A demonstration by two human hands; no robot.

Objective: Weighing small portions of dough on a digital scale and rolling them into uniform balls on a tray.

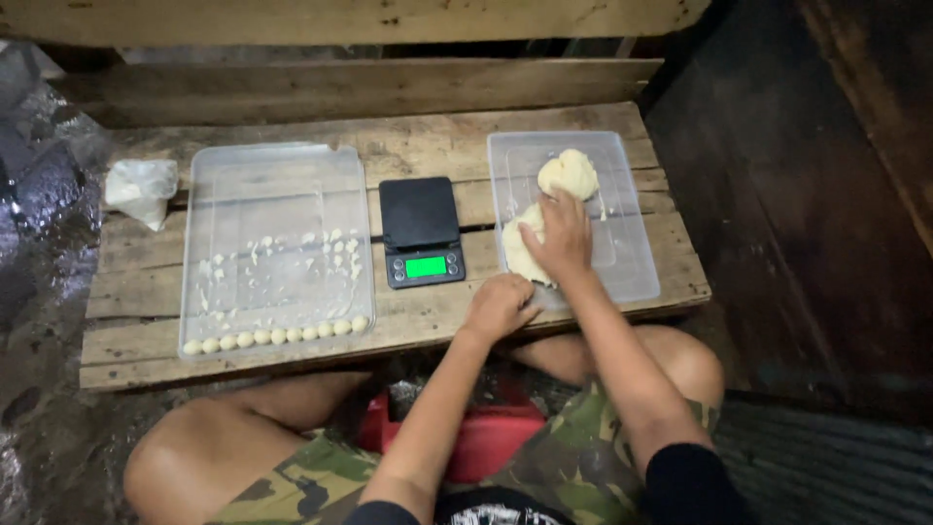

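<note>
Between my two clear trays sits a small black kitchen scale (pixel 421 231), its rectangular screen (pixel 426 266) glowing green toward the bench's near edge. A crumpled white plastic bag (pixel 142 191) lies by the left edge.

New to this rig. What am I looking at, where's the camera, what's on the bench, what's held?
One view, from a camera worn on a person's head, looking down at their own bare hands; no robot. They sit at a low wooden bench. The right hand presses on a dough lump in the right tray. The left hand is fisted at that tray's near edge; whether it holds anything is hidden. A scale stands mid-bench. The left tray has a row of dough balls. A white bag lies far left.
</note>
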